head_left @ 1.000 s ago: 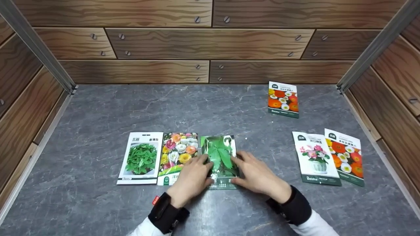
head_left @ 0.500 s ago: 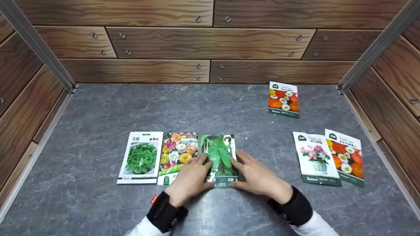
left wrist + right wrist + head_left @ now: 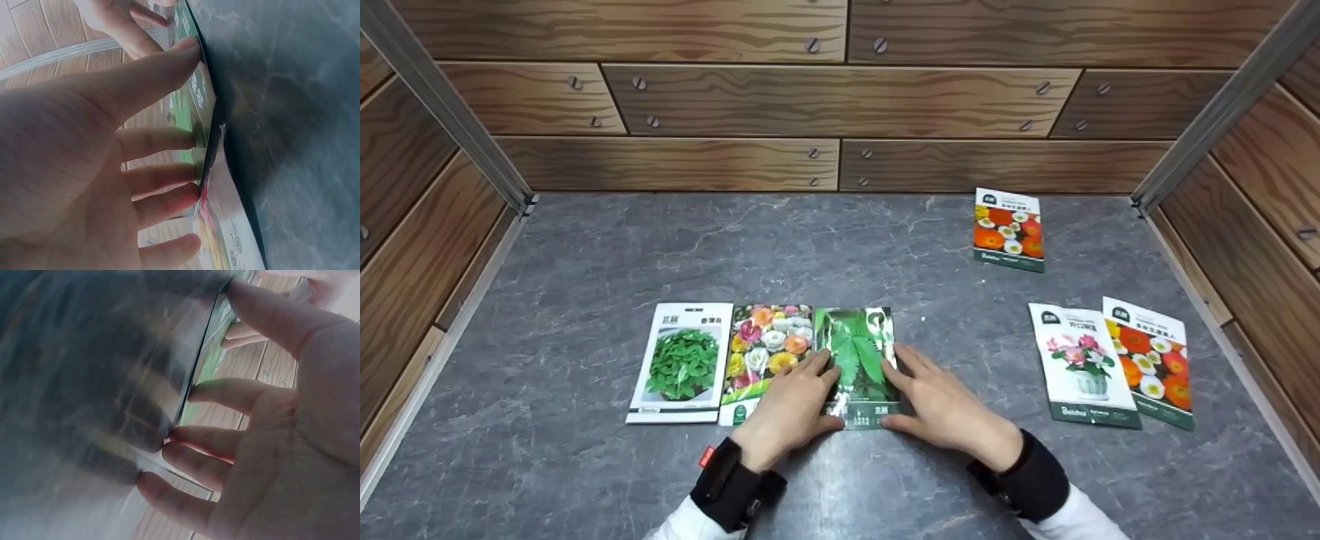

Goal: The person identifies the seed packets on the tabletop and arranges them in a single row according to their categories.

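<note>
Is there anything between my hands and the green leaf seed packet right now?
Nothing visible. The left hand and right hand already touch the green leaf packet at its two side edges, fingers straight against it. The flower packet lies edge to edge on its left.

A dark green leaf packet (image 3: pixel 857 365) with a silvery sheen lies beside a packet of multicoloured blooms (image 3: pixel 765 352) and a white packet picturing green herbs (image 3: pixel 682 361) on a grey marbled table (image 3: pixel 585 255); orange-and-white flower packets (image 3: pixel 1008 228) sit before brown wood-grain walls (image 3: pixel 840 97).
</note>
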A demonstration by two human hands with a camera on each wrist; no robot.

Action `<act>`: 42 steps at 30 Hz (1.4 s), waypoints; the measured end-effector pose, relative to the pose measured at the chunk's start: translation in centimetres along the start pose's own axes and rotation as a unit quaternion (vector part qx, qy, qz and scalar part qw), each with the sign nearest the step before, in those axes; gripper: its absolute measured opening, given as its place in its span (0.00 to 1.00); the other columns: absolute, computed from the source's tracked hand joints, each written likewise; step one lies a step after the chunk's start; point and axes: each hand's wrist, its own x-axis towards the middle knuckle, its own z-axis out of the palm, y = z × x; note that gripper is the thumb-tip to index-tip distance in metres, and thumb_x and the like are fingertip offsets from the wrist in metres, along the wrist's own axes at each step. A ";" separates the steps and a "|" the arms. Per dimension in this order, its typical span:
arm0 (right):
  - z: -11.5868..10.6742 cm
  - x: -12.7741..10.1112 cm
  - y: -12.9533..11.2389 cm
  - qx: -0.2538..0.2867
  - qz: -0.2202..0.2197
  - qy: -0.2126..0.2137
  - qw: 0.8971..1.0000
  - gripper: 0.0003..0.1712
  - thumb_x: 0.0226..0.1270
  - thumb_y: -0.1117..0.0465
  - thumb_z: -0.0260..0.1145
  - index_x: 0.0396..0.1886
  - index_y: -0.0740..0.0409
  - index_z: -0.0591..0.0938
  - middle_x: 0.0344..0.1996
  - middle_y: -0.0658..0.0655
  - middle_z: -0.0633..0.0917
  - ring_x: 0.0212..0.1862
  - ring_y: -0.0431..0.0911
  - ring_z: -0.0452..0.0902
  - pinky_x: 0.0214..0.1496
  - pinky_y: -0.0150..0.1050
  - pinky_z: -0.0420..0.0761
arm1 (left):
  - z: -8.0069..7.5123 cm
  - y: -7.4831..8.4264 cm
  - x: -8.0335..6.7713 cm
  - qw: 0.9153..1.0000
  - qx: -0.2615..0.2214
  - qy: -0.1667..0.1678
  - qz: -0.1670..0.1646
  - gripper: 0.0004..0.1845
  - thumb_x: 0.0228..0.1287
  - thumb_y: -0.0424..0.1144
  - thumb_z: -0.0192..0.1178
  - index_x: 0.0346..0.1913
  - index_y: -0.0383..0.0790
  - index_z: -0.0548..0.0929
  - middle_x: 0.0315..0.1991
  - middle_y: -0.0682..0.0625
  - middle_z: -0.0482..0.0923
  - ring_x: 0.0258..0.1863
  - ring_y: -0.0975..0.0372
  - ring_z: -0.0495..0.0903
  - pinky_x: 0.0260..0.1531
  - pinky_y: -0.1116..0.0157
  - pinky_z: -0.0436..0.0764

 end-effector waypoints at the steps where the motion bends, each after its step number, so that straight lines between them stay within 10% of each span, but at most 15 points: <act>1: 0.0 0.0 0.0 0.001 0.001 0.002 1.000 0.48 0.68 0.43 0.73 0.79 0.64 0.67 0.83 0.73 0.58 0.83 0.70 0.56 0.77 0.74 0.65 | 0.0 0.0 0.0 1.000 -0.002 -0.001 -0.001 0.40 0.64 0.53 0.73 0.73 0.35 0.76 0.78 0.37 0.69 0.78 0.45 0.70 0.76 0.41 0.73; 42: -0.4 -0.4 0.7 -0.004 0.015 -0.007 1.000 0.48 0.76 0.39 0.63 0.85 0.55 0.58 0.86 0.66 0.52 0.86 0.65 0.49 0.83 0.71 0.58 | -0.3 -0.4 -0.2 0.999 -0.049 -0.002 -0.001 0.39 0.69 0.53 0.68 0.76 0.36 0.72 0.80 0.36 0.65 0.81 0.44 0.65 0.76 0.40 0.72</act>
